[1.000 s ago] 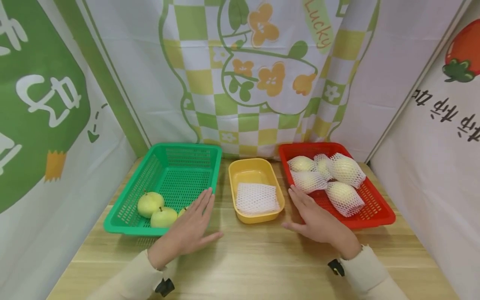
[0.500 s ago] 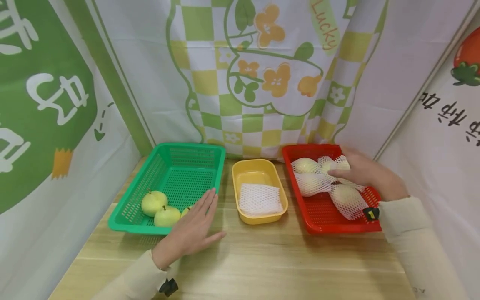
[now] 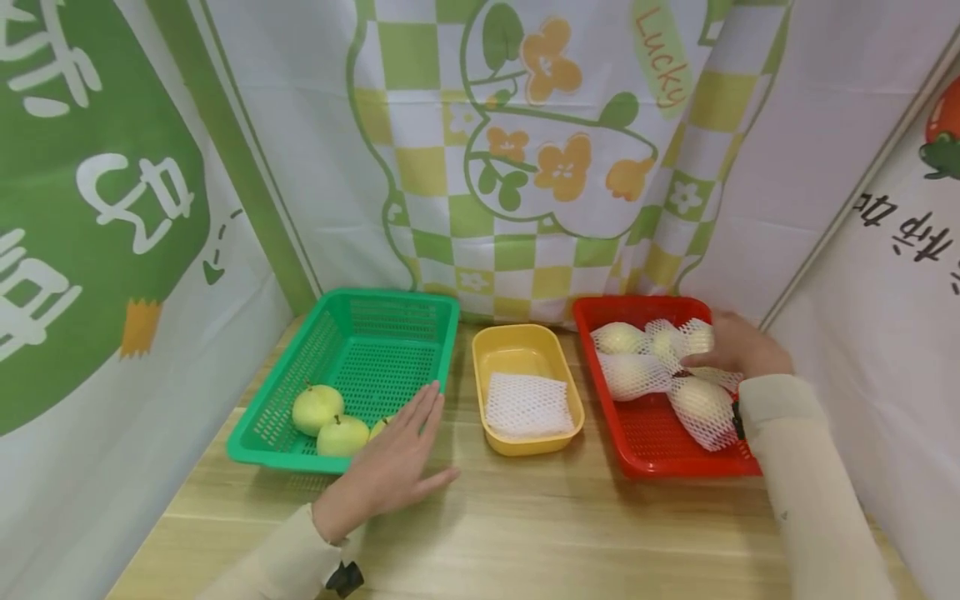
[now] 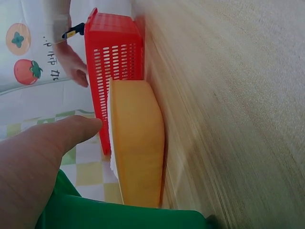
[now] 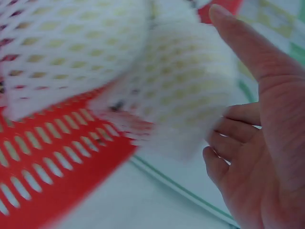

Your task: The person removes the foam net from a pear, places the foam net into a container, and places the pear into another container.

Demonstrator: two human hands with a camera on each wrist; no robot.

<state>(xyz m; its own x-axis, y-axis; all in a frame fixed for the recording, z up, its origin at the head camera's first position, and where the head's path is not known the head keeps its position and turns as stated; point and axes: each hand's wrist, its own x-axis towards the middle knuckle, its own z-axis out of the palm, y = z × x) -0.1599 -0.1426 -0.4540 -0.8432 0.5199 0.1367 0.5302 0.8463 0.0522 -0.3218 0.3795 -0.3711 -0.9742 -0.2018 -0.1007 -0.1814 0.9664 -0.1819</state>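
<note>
Right hand [image 3: 742, 346], at the right of the head view, is curved about one net-wrapped fruit [image 3: 699, 335]; whether the fruit is gripped cannot be told, as it is blurred in the right wrist view. Five wrapped fruits, that one included, can be counted in the red basket [image 3: 675, 467] at centre right: two on its left side, two towards its back and right, one nearer the front. Three bare yellow-green fruits [image 3: 318, 409] are seen at the lower left of the green basket [image 3: 386, 367], the third mostly covered by the left hand [image 3: 397, 467], which is laid open, fingers straight, across that basket's near right corner. Between the baskets, one yellow tray [image 3: 521, 358] is set on the wooden surface [image 3: 525, 533], with white foam nets [image 3: 528, 406] stacked in it, their number not discernible. Part of the red basket is blocked by the right sleeve [image 3: 810, 475]. One checked curtain [image 3: 517, 250] is hung behind, at upper centre.
</note>
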